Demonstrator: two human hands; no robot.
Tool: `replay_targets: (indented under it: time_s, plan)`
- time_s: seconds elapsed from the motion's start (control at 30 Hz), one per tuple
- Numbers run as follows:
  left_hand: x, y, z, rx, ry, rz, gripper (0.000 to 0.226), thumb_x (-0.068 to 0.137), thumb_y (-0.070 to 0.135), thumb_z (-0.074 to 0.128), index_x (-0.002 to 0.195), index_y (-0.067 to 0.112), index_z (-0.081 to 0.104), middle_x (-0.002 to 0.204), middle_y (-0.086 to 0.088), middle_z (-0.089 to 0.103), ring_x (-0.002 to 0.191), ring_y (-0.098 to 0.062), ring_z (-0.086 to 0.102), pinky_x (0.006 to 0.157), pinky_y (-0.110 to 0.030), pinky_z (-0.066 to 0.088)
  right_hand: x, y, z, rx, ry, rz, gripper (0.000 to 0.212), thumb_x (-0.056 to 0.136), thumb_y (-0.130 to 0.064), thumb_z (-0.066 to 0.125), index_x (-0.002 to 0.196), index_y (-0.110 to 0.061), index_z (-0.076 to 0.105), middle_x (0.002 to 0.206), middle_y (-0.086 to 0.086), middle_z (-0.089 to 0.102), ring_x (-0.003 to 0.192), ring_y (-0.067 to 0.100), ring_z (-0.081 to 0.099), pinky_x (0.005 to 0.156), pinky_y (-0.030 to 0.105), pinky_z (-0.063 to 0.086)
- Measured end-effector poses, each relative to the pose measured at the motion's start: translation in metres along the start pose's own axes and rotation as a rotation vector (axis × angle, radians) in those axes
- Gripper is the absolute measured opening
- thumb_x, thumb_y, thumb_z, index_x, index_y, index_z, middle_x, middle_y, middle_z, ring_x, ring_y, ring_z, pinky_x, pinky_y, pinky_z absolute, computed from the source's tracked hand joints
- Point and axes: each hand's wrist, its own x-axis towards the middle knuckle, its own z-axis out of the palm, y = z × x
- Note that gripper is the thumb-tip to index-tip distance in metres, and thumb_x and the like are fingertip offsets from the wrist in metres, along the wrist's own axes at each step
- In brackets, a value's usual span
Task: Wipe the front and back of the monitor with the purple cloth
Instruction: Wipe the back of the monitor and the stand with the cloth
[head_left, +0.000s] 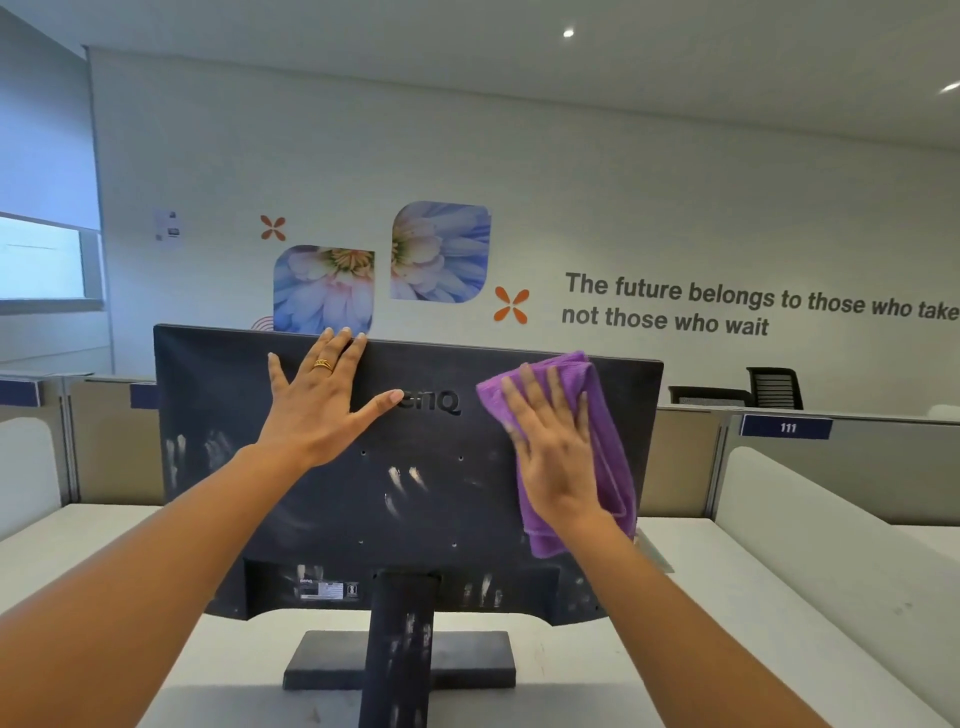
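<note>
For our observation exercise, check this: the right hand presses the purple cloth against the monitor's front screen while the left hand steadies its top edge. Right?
Wrong side: the head view shows the back of the monitor, with logo and stand neck. The right hand presses the purple cloth against the monitor's back while the left hand steadies its top edge.

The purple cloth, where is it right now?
Head view: the purple cloth lies under the flat right hand against the back of the monitor, upper right, beside the BenQ logo.

stand blocks below — sides open
</note>
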Motion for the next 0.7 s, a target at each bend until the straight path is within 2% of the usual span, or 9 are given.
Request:
replay_targets:
  time_s: [0.1,0.17,0.23,0.33,0.4,0.47,0.57,0.63,0.7]
  plan:
    - [-0.001,-0.001,-0.002,0.003,-0.010,0.007,0.093,0.070,0.073,0.011,0.149,0.024,0.001,0.157,0.005,-0.005,0.144,-0.011,-0.009,0.111,-0.055,-0.010,-0.018,0.007,0.003,-0.053,-0.001,-0.141,0.050,0.090,-0.026,0.052,0.138,-0.013,0.040,0.142,0.010,0.043,0.132,0.032,0.031,0.104,0.054,0.025]
    - [-0.001,0.000,-0.004,0.003,-0.017,0.011,0.093,0.070,0.073,0.011,0.148,0.024,0.001,0.157,0.005,-0.006,0.144,-0.011,-0.010,0.111,-0.055,-0.010,-0.029,0.020,0.000,-0.086,0.006,-0.160,0.053,0.086,-0.025,0.056,0.136,-0.014,0.042,0.141,0.009,0.044,0.131,0.032,0.033,0.103,0.053,0.025]
    - [-0.001,0.000,-0.004,-0.001,-0.021,0.011,0.093,0.070,0.073,0.011,0.148,0.024,0.000,0.157,0.005,-0.006,0.144,-0.011,-0.010,0.111,-0.056,-0.010,-0.035,0.035,-0.006,-0.094,0.028,-0.087,0.050,0.092,-0.026,0.052,0.139,-0.017,0.036,0.143,0.007,0.038,0.133,0.031,0.030,0.105,0.053,0.022]
    - [-0.001,0.000,-0.004,-0.002,-0.027,0.008,0.093,0.070,0.074,0.011,0.148,0.025,-0.001,0.157,0.005,-0.007,0.144,-0.010,-0.011,0.111,-0.056,-0.010,-0.028,0.052,-0.015,-0.022,0.082,0.166,0.048,0.093,-0.026,0.035,0.140,-0.016,0.035,0.146,0.006,0.034,0.137,0.030,0.025,0.107,0.054,0.020]
    - [-0.001,-0.001,-0.004,0.000,-0.029,0.007,0.094,0.070,0.074,0.011,0.148,0.025,-0.001,0.157,0.005,-0.007,0.144,-0.010,-0.011,0.111,-0.055,-0.010,-0.013,0.054,-0.018,0.031,0.110,0.280,0.048,0.093,-0.023,0.039,0.140,-0.016,0.034,0.148,0.005,0.030,0.138,0.029,0.019,0.109,0.055,0.021]
    - [-0.001,-0.001,-0.003,0.001,-0.030,0.004,0.095,0.069,0.075,0.011,0.148,0.025,-0.002,0.157,0.005,-0.008,0.144,-0.010,-0.012,0.111,-0.055,-0.010,0.004,0.049,-0.019,0.061,0.098,0.318,0.049,0.094,-0.017,0.045,0.141,-0.016,0.032,0.149,0.003,0.026,0.139,0.025,0.012,0.111,0.055,0.016]
    - [-0.001,-0.002,-0.003,-0.007,-0.026,0.008,0.104,0.062,0.083,0.003,0.148,0.025,-0.002,0.157,0.006,-0.008,0.143,-0.010,-0.012,0.111,-0.055,-0.011,0.023,0.025,-0.019,0.059,0.044,0.230,0.051,0.094,-0.016,0.048,0.142,-0.019,0.031,0.150,0.002,0.027,0.139,0.022,0.009,0.112,0.053,0.009]
    - [-0.001,-0.002,-0.003,-0.010,-0.028,0.008,0.106,0.059,0.083,0.000,0.148,0.025,-0.002,0.157,0.006,-0.009,0.143,-0.009,-0.013,0.111,-0.055,-0.011,0.025,0.003,-0.013,0.046,0.001,0.099,0.053,0.093,-0.017,0.050,0.142,-0.019,0.029,0.150,0.002,0.027,0.139,0.024,0.012,0.111,0.054,0.011]
    - [-0.001,-0.002,-0.003,-0.015,-0.027,0.005,0.099,0.066,0.080,0.007,0.148,0.025,-0.001,0.157,0.006,-0.008,0.143,-0.010,-0.012,0.111,-0.055,-0.010,0.018,-0.016,-0.004,0.032,-0.035,-0.013,0.051,0.093,-0.021,0.043,0.142,-0.018,0.030,0.149,0.003,0.029,0.140,0.027,0.017,0.110,0.055,0.016]
